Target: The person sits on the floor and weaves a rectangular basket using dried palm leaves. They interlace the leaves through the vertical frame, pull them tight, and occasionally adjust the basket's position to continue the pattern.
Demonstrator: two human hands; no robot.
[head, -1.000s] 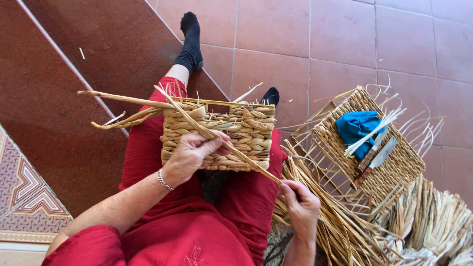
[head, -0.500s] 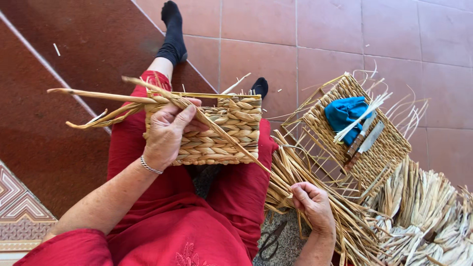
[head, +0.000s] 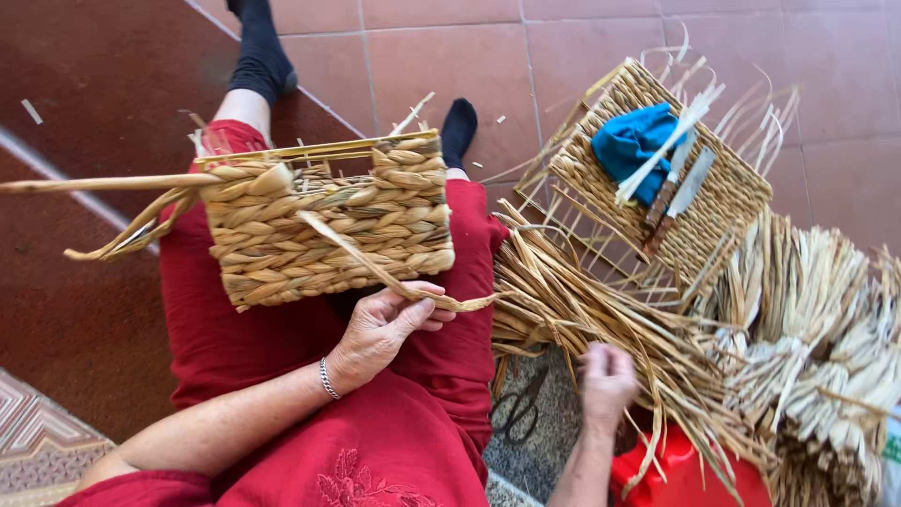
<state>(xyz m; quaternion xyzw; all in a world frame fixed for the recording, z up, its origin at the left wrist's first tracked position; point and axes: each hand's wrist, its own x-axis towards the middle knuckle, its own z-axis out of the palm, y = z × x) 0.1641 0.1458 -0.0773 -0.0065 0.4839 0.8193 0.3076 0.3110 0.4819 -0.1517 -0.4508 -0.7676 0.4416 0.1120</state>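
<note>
Clearly light and springy: left hand point(head: 380, 329) pinching a flat straw strand point(head: 375, 268) running up across the half-woven basket point(head: 324, 225) on the lap. Best gripped near its free end. Right hand point(head: 607, 380), curled among loose straw point(head: 601, 310); closure unclear.

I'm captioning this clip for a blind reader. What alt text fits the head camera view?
Seen from above, a seated person in red holds a half-woven straw basket on their lap, the left hand pinching a loose strand while the right hand reaches into a bundle of dried reeds. A second basket frame holding a blue cloth lies on the tiled floor.
</note>
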